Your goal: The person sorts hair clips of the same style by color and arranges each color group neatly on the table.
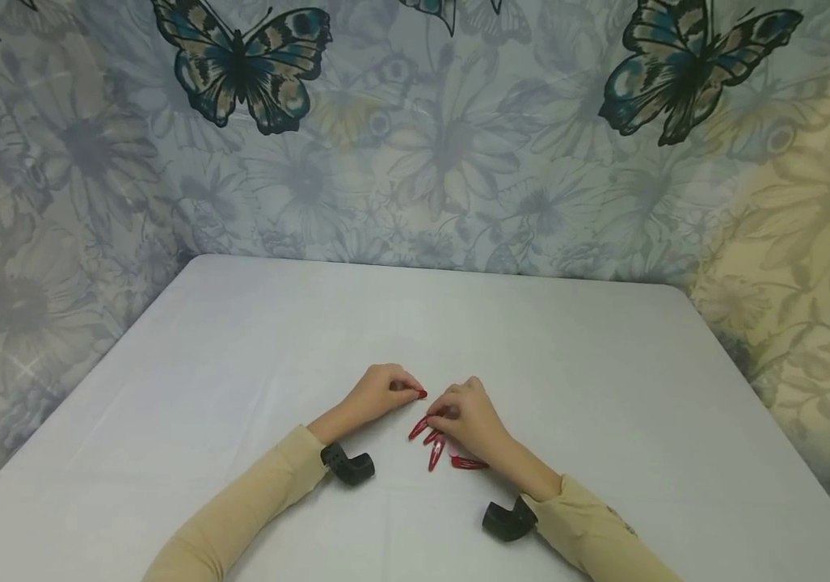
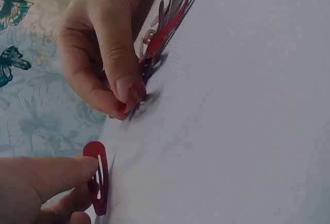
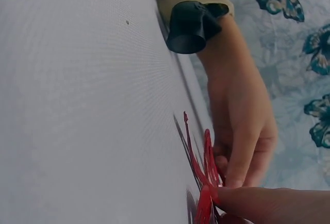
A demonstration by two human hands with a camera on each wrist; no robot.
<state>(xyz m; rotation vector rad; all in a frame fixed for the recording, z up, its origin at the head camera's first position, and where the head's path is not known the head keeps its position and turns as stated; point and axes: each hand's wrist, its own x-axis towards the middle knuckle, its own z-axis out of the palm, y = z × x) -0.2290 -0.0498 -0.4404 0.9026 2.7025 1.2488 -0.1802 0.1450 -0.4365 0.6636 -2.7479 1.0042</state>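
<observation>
My left hand point(image 1: 381, 392) pinches a red snap hair clip point(image 2: 103, 193) between thumb and finger, just above the white table. To its right, my right hand point(image 1: 476, 416) pinches another red hair clip point(image 2: 135, 95) by its end, at the edge of a loose group. Several red clips lie there, among them one hair clip point(image 1: 436, 454) below the fingers and one sideways clip point(image 1: 469, 463) partly under the wrist. Something pink point(image 1: 452, 447) shows beside the right hand, mostly hidden by it. In the right wrist view, red clips point(image 3: 207, 157) overlap near the fingertips.
A white-covered table point(image 1: 298, 323) spreads around both hands. Black wrist cameras sit at the sleeves: the left camera point(image 1: 349, 466) and the right camera point(image 1: 509, 520). Behind the table hangs a flowered backdrop point(image 1: 451, 162) with butterflies.
</observation>
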